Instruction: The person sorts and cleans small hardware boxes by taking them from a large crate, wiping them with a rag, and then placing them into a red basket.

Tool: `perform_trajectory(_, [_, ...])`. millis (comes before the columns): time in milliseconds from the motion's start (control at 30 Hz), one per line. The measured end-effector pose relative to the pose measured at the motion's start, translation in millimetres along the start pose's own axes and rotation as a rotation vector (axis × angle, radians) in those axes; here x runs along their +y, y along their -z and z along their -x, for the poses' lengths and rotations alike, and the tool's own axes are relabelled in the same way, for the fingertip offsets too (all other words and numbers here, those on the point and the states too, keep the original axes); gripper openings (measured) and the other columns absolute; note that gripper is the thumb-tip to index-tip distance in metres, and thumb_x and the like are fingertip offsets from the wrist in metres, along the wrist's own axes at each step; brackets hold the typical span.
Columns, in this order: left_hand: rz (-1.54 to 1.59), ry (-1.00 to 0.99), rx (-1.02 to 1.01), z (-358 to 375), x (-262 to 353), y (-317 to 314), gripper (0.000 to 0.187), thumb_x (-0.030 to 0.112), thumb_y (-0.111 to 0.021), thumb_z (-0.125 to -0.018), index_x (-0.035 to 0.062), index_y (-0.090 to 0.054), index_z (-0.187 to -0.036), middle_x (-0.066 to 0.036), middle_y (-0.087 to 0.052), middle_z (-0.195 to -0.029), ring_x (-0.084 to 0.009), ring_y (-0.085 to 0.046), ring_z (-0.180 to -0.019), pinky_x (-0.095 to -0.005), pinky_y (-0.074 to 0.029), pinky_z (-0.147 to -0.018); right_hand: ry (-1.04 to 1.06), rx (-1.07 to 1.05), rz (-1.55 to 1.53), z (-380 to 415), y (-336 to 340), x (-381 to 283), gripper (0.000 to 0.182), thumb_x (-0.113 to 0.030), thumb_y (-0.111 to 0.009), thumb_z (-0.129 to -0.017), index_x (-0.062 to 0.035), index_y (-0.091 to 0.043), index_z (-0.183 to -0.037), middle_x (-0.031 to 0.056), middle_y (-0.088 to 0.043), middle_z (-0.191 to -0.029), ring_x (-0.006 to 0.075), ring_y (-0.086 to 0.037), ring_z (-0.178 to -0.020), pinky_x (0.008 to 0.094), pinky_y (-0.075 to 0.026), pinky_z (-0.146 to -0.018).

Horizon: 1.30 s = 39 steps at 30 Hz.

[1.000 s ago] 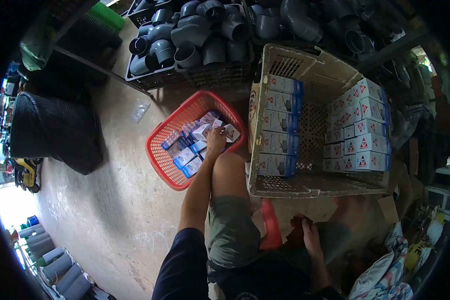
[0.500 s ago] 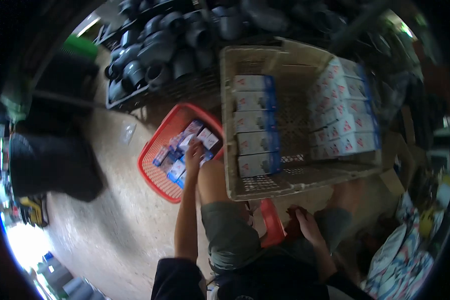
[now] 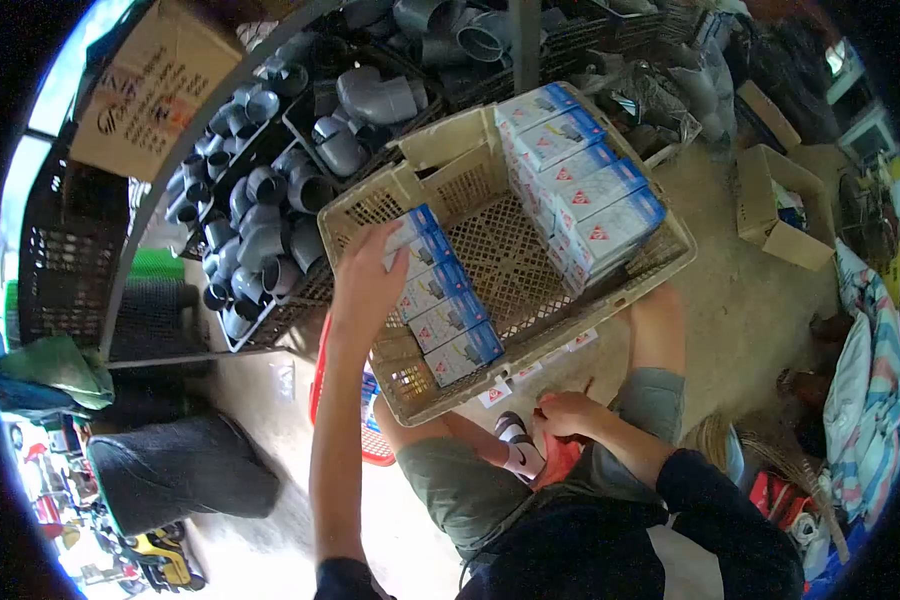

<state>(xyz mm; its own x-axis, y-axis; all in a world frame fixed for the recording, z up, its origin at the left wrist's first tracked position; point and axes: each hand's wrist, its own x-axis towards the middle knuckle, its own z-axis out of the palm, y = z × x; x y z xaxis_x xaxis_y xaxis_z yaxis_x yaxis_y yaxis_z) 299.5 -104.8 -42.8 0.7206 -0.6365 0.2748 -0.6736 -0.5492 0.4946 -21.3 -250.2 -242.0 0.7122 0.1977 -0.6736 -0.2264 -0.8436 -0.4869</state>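
Observation:
My left hand (image 3: 365,280) reaches into a beige plastic crate (image 3: 530,365), with its fingers and thumb about the far small white-and-blue box (image 3: 410,232) in the left row. Several similar boxes (image 3: 453,325) line up toward me in that row. Along the crate's right side stand stacked white-and-blue boxes (image 3: 595,205). Low between my knees, my right hand (image 3: 570,412) is closed with curled fingers; what they hold, if anything, I cannot make out. A red plastic basket (image 3: 378,447) shows partly behind my left forearm and the crate, with a few boxes inside.
Grey pipe fittings (image 3: 260,215) fill black crates behind the beige one. A cardboard carton (image 3: 155,95) sits at the upper left, and an open carton (image 3: 785,205) at the right. A dark covered bundle (image 3: 185,470) stands on the floor at left.
My left hand has moved from the red basket to the far end of the crate's left row. The view has turned, and my right hand stays low between my knees.

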Motion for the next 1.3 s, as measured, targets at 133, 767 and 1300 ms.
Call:
perform_trajectory(133, [-0.385,0.158,-0.422,-52,-77,-83,0.047,0.014,-0.068,-0.084,0.0044,-0.060,-0.129,-0.021,-0.064,-0.120,-0.0432,-0.062,-0.111,-0.0505,-0.050,-0.098,0.004,-0.002,-0.131,11,18,-14,0.054,-0.042,-0.044,-0.099,0.0025,-0.074,-0.100,0.0272,-0.072,-0.103,0.0460,-0.070,-0.097,0.0538,-0.051,-0.095])
perform_trajectory(767, [-0.376,-0.009,-0.302,-41,-105,-109,0.045,0.008,-0.073,-0.076,0.0022,-0.057,-0.118,-0.019,-0.061,-0.115,-0.0408,-0.059,-0.108,-0.0484,-0.049,-0.096,-0.025,0.056,-0.177,26,43,-11,0.047,-0.040,-0.043,-0.100,-0.0054,-0.075,-0.104,0.0236,-0.074,-0.100,0.0395,-0.073,-0.093,0.0554,-0.055,-0.082])
perform_trajectory(1300, [-0.594,-0.024,-0.357,-57,-128,-125,0.063,0.019,-0.081,-0.078,0.0068,-0.054,-0.134,-0.016,-0.053,-0.131,-0.0412,-0.050,-0.124,-0.0513,-0.049,-0.099,-0.020,0.110,-0.127,3,12,-12,0.046,-0.042,-0.054,-0.094,-0.0027,-0.077,-0.095,0.0197,-0.076,-0.095,0.0365,-0.075,-0.088,0.0536,-0.057,-0.083])
